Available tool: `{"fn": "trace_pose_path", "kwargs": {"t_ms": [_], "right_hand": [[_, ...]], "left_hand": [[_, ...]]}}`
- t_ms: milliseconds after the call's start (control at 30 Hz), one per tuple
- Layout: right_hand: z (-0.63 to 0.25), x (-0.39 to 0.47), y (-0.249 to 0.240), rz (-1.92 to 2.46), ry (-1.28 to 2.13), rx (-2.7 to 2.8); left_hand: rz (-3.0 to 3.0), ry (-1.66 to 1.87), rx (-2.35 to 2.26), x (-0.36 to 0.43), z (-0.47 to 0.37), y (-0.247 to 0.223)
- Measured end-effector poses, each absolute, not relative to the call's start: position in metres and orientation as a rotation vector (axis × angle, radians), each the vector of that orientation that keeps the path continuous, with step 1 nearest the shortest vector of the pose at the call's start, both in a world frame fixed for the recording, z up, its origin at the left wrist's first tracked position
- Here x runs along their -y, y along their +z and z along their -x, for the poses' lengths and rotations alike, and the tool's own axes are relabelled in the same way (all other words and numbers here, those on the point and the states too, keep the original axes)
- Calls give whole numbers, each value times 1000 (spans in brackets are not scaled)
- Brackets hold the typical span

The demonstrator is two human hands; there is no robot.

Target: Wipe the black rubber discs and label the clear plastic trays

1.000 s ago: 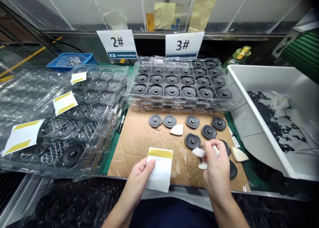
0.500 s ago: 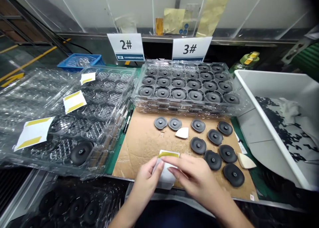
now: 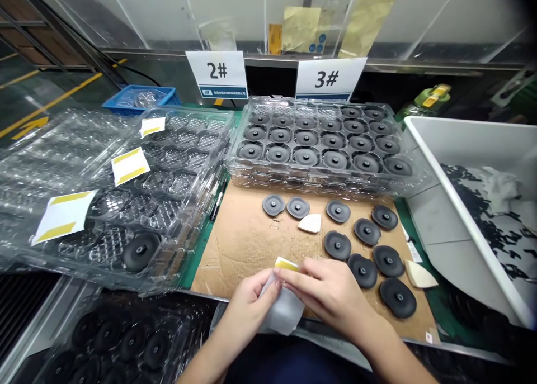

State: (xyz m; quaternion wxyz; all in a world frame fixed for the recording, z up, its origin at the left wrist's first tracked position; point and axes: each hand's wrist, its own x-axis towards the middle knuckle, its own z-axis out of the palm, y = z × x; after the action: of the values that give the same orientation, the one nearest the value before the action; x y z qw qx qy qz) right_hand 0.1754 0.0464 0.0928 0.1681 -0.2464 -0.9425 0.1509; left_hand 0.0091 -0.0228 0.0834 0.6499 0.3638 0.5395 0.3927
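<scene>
My left hand (image 3: 251,301) and my right hand (image 3: 335,289) meet above the front of the cardboard sheet (image 3: 226,250). Both pinch a white paper slip (image 3: 284,316) with a yellow strip across its upper end. The slip bends and hangs down towards me; my fingers hide part of it. Just right of my right hand lie several black round discs with raised centres, one being the disc (image 3: 362,270). A white wedge-shaped pad (image 3: 310,223) rests beyond my hands, and a second pad (image 3: 420,274) lies to the right.
Behind the cardboard stands a stack of clear trays (image 3: 319,174), its top one filled mostly with black discs. More clear trays (image 3: 168,216) at left carry similar white slips (image 3: 64,215). At right is a white bin (image 3: 465,222) of small black pieces.
The slip has tilted between my hands, so less of its yellow strip shows and its lower part has swung right. The whole view has shifted slightly.
</scene>
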Motion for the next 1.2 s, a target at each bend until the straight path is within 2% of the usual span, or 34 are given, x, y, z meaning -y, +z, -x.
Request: {"fn": "trace_pose_path", "kwargs": {"t_ms": [200,467,567,667,767,967,1200], "right_hand": [[-183,-49,91,634,283,2672],[-201,-54,107,638,757,2450],[-208,-49,105,878,974,2172],[-210,-41,95,1254,1049,1825],[-206,-33,83,1405,1128,1605],[-183,-23,74,1319,1206,1579],[-165,-22,75,1252,1118,1554]], "left_hand": [[-678,845,-1124,21,-8,88],[-512,845,-1082,22,-10,89],[-453,888,-1111,23,-9,89],[-409,941,-1170,21,-11,91],[-345,1021,-1222,18,-15,93],[-328,1228,-1305,13,-26,91],[-389,1314,-1320,23,-38,77]]}}
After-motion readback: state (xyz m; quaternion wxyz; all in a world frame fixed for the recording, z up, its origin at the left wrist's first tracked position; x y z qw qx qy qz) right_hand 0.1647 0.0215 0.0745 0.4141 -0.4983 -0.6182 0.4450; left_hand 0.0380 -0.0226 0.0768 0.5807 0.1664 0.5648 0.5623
